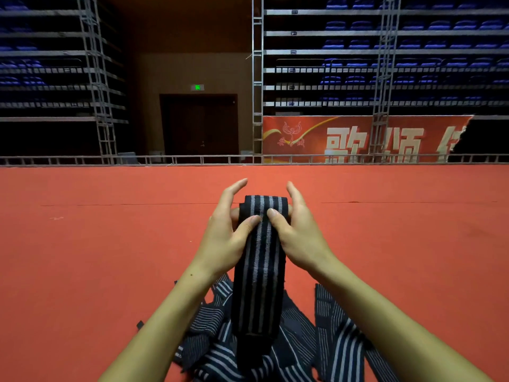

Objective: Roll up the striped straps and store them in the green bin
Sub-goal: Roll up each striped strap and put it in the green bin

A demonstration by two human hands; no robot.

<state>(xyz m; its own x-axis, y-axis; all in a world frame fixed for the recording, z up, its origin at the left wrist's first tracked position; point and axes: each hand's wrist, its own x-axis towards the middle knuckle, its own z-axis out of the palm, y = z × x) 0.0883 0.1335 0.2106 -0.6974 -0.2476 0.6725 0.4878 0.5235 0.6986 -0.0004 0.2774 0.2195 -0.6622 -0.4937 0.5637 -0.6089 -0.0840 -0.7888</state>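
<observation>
A dark strap with grey stripes [260,271] is held up in front of me, its top end wound into a small roll. My left hand [225,230] holds the roll's left side, thumb pressed on the front, fingers straight up behind. My right hand [296,227] holds the right side the same way, thumb on the stripes. The strap's loose length hangs down to a heap of more striped straps [300,351] on the red carpet. No green bin is in view.
Red carpet [110,257] stretches ahead to a low metal rail [192,159]. Beyond it stand truss towers, rows of blue seats, a dark door and a red banner [358,139].
</observation>
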